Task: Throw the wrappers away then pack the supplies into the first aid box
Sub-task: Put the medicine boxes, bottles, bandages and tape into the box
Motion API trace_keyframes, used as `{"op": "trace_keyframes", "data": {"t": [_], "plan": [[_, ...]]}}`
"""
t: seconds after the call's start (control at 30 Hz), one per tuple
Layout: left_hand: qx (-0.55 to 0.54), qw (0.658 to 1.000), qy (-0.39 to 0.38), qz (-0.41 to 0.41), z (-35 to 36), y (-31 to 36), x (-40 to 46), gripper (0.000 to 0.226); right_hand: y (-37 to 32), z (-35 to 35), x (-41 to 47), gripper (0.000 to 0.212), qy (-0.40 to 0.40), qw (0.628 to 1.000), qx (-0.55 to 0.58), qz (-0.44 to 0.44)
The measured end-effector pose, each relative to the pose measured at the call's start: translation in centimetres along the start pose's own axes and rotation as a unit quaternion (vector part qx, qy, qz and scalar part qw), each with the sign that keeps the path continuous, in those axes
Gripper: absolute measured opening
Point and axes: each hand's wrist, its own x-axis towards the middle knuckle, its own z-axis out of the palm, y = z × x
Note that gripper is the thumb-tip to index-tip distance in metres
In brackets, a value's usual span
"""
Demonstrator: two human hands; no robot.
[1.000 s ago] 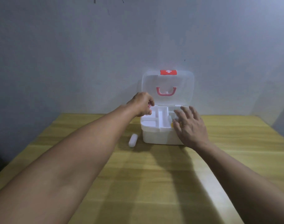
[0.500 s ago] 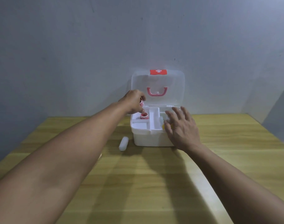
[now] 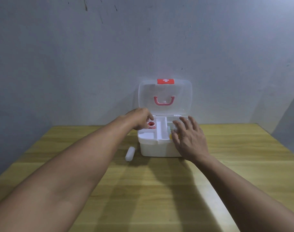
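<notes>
First aid box [image 3: 159, 149], white-cross red label [image 3: 165, 81]

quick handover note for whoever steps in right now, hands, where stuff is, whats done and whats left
Left hand: at the box's back-left compartment, fingers by the red and white tape roll; whether it grips the roll is unclear.
Right hand: open, fingers spread over the right side of the first aid box.
Lid up against the wall.
Done: roll in the tray; no wrappers in view.
Left: white cylinder on the table beside the box, then close.
</notes>
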Motion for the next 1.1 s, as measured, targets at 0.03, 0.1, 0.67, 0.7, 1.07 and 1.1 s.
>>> {"op": "trace_keyframes", "data": {"t": [0.03, 0.1, 0.67, 0.7, 1.07, 1.1], "plan": [[0.007, 1.000, -0.005, 0.005, 0.0, 0.1, 0.1, 0.045, 0.0, 0.0, 0.0, 0.049, 0.003, 1.000, 0.002, -0.002], [0.016, 1.000, -0.011, 0.011, 0.1, 0.3, 0.2, 0.041, 0.0, -0.1, 0.0, 0.047, 0.007, 1.000, -0.001, -0.007], [-0.046, 0.993, -0.100, 0.044, -1.4, 0.6, -3.2, 0.041, 0.2, 0.3, 0.2, 0.046, -0.003, 1.000, -0.015, -0.004], [-0.037, 0.993, -0.101, 0.039, -1.3, 0.6, -3.4, 0.044, 0.2, 0.3, 0.2, 0.046, -0.004, 1.000, -0.016, -0.004], [0.036, 0.999, 0.012, 0.019, -0.5, 0.4, -3.8, 0.040, 0.2, 0.3, 0.2, 0.048, -0.007, 1.000, -0.015, -0.002], [0.035, 0.999, 0.014, 0.019, -0.5, 0.4, -3.8, 0.037, 0.2, 0.2, 0.2, 0.048, -0.004, 1.000, -0.014, -0.002]]}}
